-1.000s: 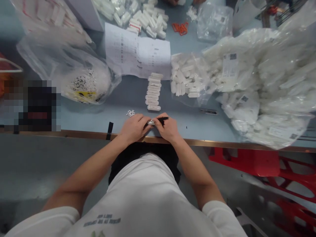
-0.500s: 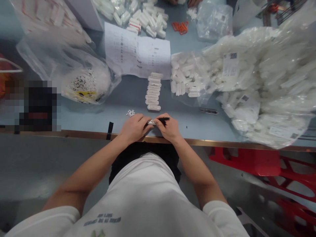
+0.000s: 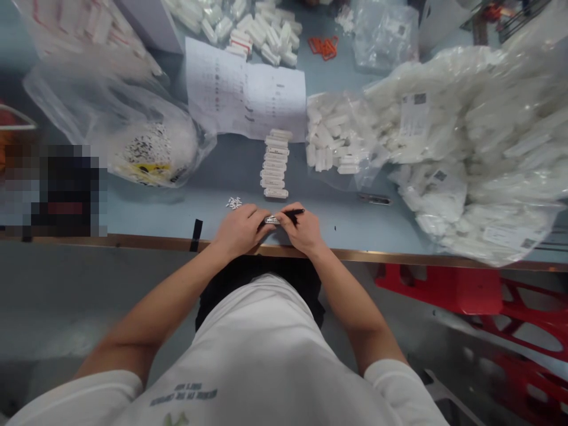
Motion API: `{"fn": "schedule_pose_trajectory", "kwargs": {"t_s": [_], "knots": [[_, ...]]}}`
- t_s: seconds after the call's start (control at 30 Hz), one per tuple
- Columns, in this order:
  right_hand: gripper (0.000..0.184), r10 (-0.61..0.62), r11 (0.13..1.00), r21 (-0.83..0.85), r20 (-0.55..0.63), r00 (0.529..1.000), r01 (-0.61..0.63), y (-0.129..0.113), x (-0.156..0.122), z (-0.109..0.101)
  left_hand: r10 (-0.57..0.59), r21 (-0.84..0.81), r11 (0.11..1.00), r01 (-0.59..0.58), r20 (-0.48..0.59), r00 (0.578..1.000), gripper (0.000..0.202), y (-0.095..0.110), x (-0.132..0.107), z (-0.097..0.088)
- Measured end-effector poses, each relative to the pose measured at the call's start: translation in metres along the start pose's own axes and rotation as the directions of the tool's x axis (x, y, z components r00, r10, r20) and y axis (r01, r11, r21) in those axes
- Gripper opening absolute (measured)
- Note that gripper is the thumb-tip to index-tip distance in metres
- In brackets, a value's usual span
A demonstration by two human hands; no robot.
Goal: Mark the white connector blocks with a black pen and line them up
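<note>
Both hands rest at the near edge of the blue table. My left hand is closed, pinching a small white plastic connector between its fingertips. My right hand is closed round a thin black tool whose tip touches the connector. Just beyond the hands lies a neat column of several white connectors. A small heap of tiny white parts sits left of the column.
A printed paper sheet lies behind the column. Clear bags of white parts crowd the right side, another bag the left. Orange clips and loose connectors lie far back. A dark tool lies right of my hands.
</note>
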State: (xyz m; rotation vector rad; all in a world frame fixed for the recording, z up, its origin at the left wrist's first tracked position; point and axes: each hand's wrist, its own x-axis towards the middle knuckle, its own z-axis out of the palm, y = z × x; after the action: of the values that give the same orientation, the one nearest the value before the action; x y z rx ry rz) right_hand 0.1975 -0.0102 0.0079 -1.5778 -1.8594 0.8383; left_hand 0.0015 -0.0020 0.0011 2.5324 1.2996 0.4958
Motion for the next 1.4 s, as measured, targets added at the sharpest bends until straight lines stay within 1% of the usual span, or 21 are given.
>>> {"fn": "schedule_pose_trajectory", "kwargs": {"t_s": [0.1,0.2,0.33,0.4,0.67,0.9,1.0,1.17,1.27,1.4], "knots": [[0.038,-0.001,1.000,0.000,0.006,1.000,0.001,-0.0004,0.0004,-0.0010,0.014,0.001,1.000,-0.014,-0.010,1.000,0.038,-0.0001,-0.0002,0.0004],[0.039,-0.018,1.000,-0.017,0.019,1.000,0.018,-0.0012,0.0007,-0.0017,0.001,0.005,1.000,-0.001,-0.003,1.000,0.036,-0.0005,-0.0007,0.0011],[0.039,0.009,1.000,0.009,-0.021,1.000,-0.009,-0.0003,-0.0004,-0.0031,-0.017,-0.021,1.000,0.017,0.006,1.000,0.036,-0.0007,-0.0005,0.0011],[0.040,0.009,1.000,0.012,-0.024,1.000,-0.009,0.0007,-0.0012,-0.0037,-0.017,-0.030,0.999,0.017,0.004,1.000,0.037,-0.0005,-0.0002,0.0007],[0.045,-0.036,0.999,-0.021,-0.017,0.999,0.035,0.0016,-0.0024,-0.0014,-0.015,-0.006,1.000,0.015,0.003,1.000,0.039,0.0008,-0.0001,-0.0008],[0.041,-0.073,0.993,-0.092,0.019,0.997,0.075,0.0020,-0.0013,0.0023,-0.011,-0.013,1.000,0.011,0.001,1.000,0.033,0.0008,-0.0003,-0.0005],[0.043,-0.091,0.990,-0.104,0.021,0.996,0.093,0.0020,-0.0010,0.0036,-0.015,-0.002,1.000,0.015,0.009,1.000,0.032,0.0007,-0.0005,-0.0007],[0.045,-0.065,0.996,-0.060,-0.003,0.998,0.064,0.0023,-0.0022,0.0009,-0.023,-0.044,0.999,0.024,0.021,1.000,0.035,-0.0003,-0.0004,0.0002],[0.045,-0.044,0.999,-0.030,-0.018,0.999,0.043,0.0024,-0.0032,-0.0012,-0.024,-0.040,0.999,0.025,0.027,0.999,0.037,-0.0005,-0.0003,0.0008],[0.045,-0.053,0.998,-0.022,-0.020,0.998,0.053,0.0016,-0.0032,-0.0012,-0.012,-0.029,1.000,0.012,0.018,1.000,0.037,-0.0004,-0.0005,0.0008]]}}
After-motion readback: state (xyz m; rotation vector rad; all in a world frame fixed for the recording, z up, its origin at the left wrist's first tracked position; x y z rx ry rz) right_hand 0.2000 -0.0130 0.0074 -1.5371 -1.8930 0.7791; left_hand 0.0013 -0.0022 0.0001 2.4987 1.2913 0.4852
